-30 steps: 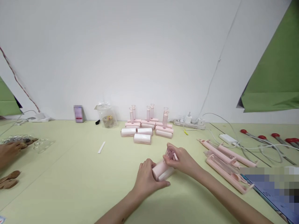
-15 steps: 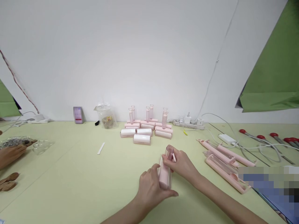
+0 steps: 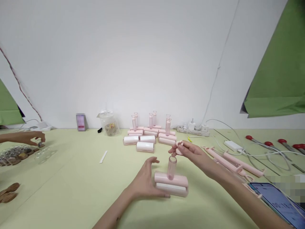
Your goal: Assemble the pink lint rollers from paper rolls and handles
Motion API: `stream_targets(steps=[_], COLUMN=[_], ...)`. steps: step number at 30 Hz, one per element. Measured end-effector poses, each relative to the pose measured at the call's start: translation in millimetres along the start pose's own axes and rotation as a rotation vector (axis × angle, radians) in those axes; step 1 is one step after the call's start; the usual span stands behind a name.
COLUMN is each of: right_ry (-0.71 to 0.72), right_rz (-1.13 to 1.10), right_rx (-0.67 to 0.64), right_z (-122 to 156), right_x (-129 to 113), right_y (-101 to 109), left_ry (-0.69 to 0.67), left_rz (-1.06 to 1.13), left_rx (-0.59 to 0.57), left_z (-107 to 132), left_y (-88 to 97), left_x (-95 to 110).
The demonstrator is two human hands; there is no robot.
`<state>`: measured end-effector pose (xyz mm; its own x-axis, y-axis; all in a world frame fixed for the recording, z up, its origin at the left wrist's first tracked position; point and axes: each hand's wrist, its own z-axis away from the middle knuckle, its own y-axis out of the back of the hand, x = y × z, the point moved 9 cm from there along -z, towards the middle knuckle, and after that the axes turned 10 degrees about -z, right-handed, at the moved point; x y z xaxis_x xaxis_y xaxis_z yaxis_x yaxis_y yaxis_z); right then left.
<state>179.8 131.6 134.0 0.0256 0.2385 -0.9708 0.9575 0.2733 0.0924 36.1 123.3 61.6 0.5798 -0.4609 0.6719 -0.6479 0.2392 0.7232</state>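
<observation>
A pale-pink plastic roller body with a white cylinder along its near side (image 3: 171,184) lies on the pale green surface (image 3: 78,194) between the hands, its long axis running left to right. From its middle a clear pink tube (image 3: 172,168) stands upright, its round mouth uppermost. That mouth sits just below and a little left of the small pale-pink ring-shaped piece (image 3: 179,148) pinched in the fingertips of the right hand (image 3: 194,156); the two look apart. The left hand (image 3: 143,181) is nearer the roller body, at its left end, spread wide with the thumb along the near side; whether it touches, I cannot tell. As for containers, nothing can be made out inside the tube, and a clear plastic bag (image 3: 104,120) by the wall holds a brownish round object (image 3: 111,128).
</observation>
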Motion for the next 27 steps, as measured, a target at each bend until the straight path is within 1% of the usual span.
stream_targets(steps=[1, 3, 6, 8, 10, 12, 15, 16, 21, 23, 25, 27], right_ry=[0.027, 0.071, 0.077, 0.081, 0.094, 0.101, 0.106, 0.111, 0.141, 0.141, 0.129, 0.124], right_rz=[-0.001, -0.019, -0.031, -0.013, 0.023, 0.078, 0.149, 0.173, 0.378, 0.429, 0.423, 0.356], right_rx=[0.024, 0.081, 0.114, 0.113, 0.113, 0.124, 0.149, 0.145, 0.069, 0.054, 0.034, -0.013], right_z=[0.8, 1.9, 2.4, 3.0, 4.6, 6.7, 9.4, 9.8, 9.7, 8.3, 4.5, -1.9], right_x=[-4.1, -6.9, 0.2, 3.7, 3.1, -0.2, -7.3, -9.7, -16.5, -16.8, -16.1, -16.2], right_y=[-2.1, -5.1, -10.8, -14.7, -17.6, -19.2, -19.6, -20.3, -25.4, -26.1, -28.0, -32.9], left_ry=[-0.002, -0.045, -0.151, -0.176, -0.146, -0.118, -0.113, -0.116, -0.176, -0.194, -0.185, -0.167], left_rz=[0.041, 0.154, 0.394, 0.563, 0.657, 0.654, 0.605, 0.606, 0.722, 0.731, 0.707, 0.672], left_rx=[0.028, 0.06, 0.059, 0.009, -0.074, -0.09, -0.007, -0.002, -0.052, -0.067, -0.097, -0.119], left_z=[-4.9, -17.3, -36.7, -46.8, -52.8, -55.2, -55.8, -55.7, -54.8, -54.4, -54.1, -54.2], left_y=[2.5, 1.6, -10.3, -24.1, -40.2, -47.9, -43.6, -42.8, -40.4, -39.1, -40.3, -41.5], left_x=[6.2, 23.5, 49.6, 57.7, 58.1, 54.6, 49.6, 49.7, 58.7, 61.0, 60.7, 58.8])
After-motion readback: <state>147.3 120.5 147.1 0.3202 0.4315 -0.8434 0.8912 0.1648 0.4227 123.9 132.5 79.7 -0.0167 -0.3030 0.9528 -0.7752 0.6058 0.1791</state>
